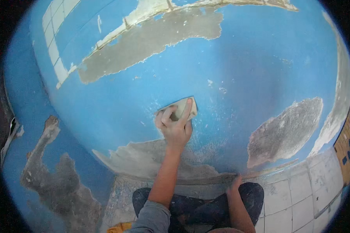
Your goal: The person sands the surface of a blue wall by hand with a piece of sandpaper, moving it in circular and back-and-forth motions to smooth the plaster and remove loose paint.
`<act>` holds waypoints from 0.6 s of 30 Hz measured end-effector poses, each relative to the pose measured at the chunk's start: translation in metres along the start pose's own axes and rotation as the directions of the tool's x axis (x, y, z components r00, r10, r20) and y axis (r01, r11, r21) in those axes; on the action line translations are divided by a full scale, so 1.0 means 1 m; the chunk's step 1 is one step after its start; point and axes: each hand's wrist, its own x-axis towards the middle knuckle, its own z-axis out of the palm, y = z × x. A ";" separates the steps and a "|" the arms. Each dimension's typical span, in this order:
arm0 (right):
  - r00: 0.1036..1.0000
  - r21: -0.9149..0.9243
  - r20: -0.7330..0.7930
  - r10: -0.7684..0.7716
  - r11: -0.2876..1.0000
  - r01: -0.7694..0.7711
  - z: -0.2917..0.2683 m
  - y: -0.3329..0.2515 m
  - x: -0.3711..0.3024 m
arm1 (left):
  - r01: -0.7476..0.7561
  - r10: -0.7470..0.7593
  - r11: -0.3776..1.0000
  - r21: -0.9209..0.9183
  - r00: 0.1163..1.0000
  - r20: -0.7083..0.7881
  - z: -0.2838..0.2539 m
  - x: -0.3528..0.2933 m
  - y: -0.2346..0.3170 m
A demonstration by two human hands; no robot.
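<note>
My left hand (175,130) reaches up to a blue painted wall (229,77) and holds a pale, flat, stiff-looking piece with straight edges (191,110). One finger is stretched along its face, and the other fingers bend around it. The piece lies against the wall, and I cannot make out its exact kind. Whitish scuffs mark the paint around it. Lower right, my right hand (234,185) is beside my right knee, close to the wall's foot. It is smeared, so its fingers do not show clearly.
Bare grey patches break the paint: a long one (155,40) above, an oval one (286,132) at right, and one (140,155) below my left hand. Another blue wall (23,93) meets it at left. Worn white tiles (295,190) cover the floor. Something yellow (119,227) lies by my left sleeve.
</note>
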 end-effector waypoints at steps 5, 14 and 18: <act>0.993 0.009 0.116 0.022 1.000 -0.023 -0.018 0.005 0.014 | -0.006 0.004 1.000 0.029 0.999 0.044 -0.011 0.044 0.006; 0.987 0.056 0.159 0.029 0.998 -0.038 0.007 -0.009 -0.002 | 0.071 -0.066 0.997 -0.013 0.971 0.228 -0.009 -0.047 0.007; 0.999 0.035 0.024 -0.045 0.998 0.045 -0.001 -0.007 0.015 | 0.087 -0.092 0.995 0.037 0.981 0.170 -0.009 0.027 0.000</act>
